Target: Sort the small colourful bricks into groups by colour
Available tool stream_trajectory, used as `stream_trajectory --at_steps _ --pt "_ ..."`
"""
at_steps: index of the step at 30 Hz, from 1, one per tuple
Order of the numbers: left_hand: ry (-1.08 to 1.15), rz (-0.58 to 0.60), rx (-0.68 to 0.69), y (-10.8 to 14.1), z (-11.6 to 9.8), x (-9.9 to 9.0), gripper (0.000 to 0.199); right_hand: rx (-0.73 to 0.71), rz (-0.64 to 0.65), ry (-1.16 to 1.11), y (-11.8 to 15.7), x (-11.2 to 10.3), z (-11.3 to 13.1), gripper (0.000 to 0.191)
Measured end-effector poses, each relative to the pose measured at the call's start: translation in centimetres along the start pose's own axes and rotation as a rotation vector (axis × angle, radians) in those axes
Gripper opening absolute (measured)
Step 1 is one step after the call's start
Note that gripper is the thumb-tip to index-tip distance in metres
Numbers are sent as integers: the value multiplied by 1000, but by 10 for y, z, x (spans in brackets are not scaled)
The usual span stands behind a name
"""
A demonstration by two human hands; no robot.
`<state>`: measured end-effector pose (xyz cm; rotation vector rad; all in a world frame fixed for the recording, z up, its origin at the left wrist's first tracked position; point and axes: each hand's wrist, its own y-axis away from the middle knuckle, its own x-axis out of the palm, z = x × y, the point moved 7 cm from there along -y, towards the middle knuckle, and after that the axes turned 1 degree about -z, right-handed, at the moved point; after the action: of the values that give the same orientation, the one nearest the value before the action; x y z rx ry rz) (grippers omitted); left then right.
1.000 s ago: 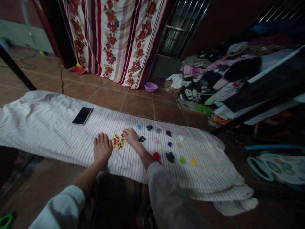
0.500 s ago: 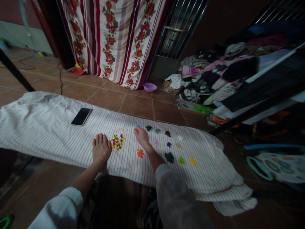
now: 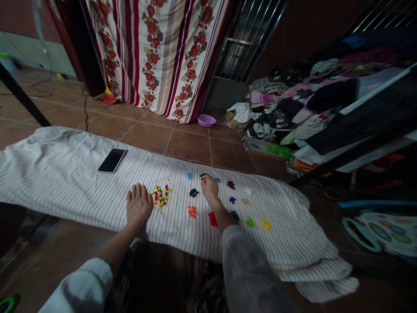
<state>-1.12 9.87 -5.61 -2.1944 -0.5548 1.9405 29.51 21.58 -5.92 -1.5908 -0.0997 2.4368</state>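
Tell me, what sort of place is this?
Probably a living area in someone's home: there's a flowered curtain, a big heap of what look like clothes, and a purple bowl on the tiled floor.

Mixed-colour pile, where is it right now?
Head view, left of centre: the mixed-colour pile lies on the striped cloth, just right of the left hand and left of the black pile and orange pile.

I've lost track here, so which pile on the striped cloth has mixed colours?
The multicoloured pile beside your left hand: it shows yellow, red and green together; the other visible piles show one colour each.
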Motion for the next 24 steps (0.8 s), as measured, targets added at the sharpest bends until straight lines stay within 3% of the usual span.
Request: stream_trajectory --at_steps 9,14,19,24 --pt "-70 -4 30 0 -1 4 55 -102 -72 -57 -2 0 -1 23" --pt "-75 -8 31 0 -1 3 54 -128 -62 -61 2 -2 12 28" --pt "-61 -9 24 0 0 4 54 -223 79 -61 0 14 47 33" --pt "-61 -12 26 0 -1 5 54 -92 178 70 -11 32 59 42"
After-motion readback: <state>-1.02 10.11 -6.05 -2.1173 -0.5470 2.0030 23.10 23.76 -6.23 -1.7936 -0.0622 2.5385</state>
